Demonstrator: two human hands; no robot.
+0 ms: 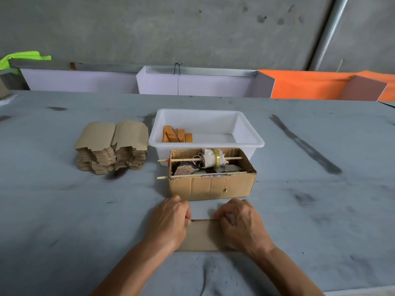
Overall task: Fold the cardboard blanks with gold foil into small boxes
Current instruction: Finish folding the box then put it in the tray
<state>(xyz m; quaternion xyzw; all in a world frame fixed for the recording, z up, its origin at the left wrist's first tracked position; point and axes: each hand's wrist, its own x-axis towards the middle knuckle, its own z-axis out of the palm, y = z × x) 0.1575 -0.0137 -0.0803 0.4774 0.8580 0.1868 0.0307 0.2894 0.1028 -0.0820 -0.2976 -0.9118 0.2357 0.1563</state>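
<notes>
Near the tabletop's [64, 210] front edge a thin, light, crease-prone cardboard blank [201, 235] lies flat, left hand [168, 223] and right hand [241, 225] curled over its far edge, fingertips hidden, best taken by the edges

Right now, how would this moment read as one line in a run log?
step: folding blank | left hand: grips cardboard blank | right hand: grips it too | blank stack: left of white tub

Both bare arms reach forward. The left hand [171, 221] and the right hand [241, 223] lie side by side, palms down, fingers curled.
</notes>
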